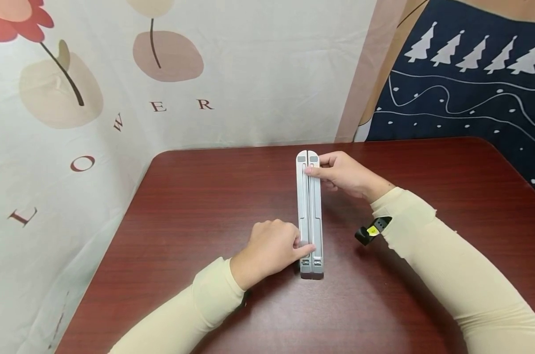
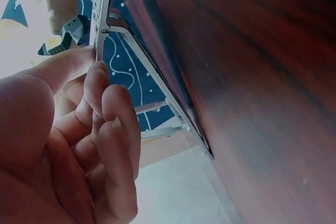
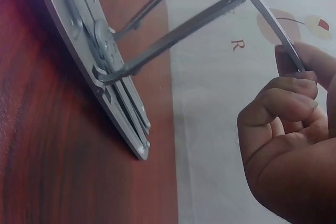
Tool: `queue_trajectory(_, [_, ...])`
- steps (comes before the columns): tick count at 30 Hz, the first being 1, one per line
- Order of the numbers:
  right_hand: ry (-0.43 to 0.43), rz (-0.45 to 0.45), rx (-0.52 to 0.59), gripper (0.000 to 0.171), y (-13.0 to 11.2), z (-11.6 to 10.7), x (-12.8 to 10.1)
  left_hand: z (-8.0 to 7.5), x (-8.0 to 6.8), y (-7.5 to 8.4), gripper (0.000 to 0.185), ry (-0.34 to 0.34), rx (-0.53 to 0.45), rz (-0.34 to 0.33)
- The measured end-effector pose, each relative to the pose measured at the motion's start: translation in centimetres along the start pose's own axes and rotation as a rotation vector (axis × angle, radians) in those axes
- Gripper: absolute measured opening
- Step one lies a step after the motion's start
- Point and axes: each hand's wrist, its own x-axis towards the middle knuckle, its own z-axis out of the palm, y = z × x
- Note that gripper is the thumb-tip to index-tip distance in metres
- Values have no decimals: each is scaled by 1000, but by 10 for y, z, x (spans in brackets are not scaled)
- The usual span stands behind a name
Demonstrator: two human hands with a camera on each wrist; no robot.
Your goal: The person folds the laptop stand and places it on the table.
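Observation:
A silver folding laptop stand (image 1: 310, 206) stands on the table, its two long bars side by side. From the right wrist view, the upper bars of the laptop stand (image 3: 178, 32) are raised off the base on slanted struts. My right hand (image 1: 344, 173) pinches the raised far end between thumb and fingers. Near the close end, my left hand (image 1: 274, 248) grips the stand, its thumb lying across the bars. In the left wrist view, the left hand (image 2: 89, 129) holds the frame by its edge, with the hinge just above the fingertips.
The stand rests on a dark red wooden table (image 1: 196, 196). Behind it hang a pale printed cloth (image 1: 267, 73) and a navy cloth with white trees (image 1: 462, 98). A black wrist camera mount (image 1: 367, 233) juts from the right sleeve.

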Motion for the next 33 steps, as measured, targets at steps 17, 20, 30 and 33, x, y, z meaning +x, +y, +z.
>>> queue_trajectory(17, [61, 0, 35, 36, 6, 3, -8, -2, 1, -6, 58, -12, -3, -8])
queue_trajectory(20, [80, -11, 59, 33, 7, 5, -8, -4, 1, -9, 57, -16, 4, -12])
queue_trajectory(30, [152, -34, 88, 29, 7, 13, -12, -13, 2, -22, 53, -59, 0, -28])
queue_trajectory(33, [173, -34, 82, 30, 6, 16, -13, -15, 3, -26, 53, -77, -1, -32])
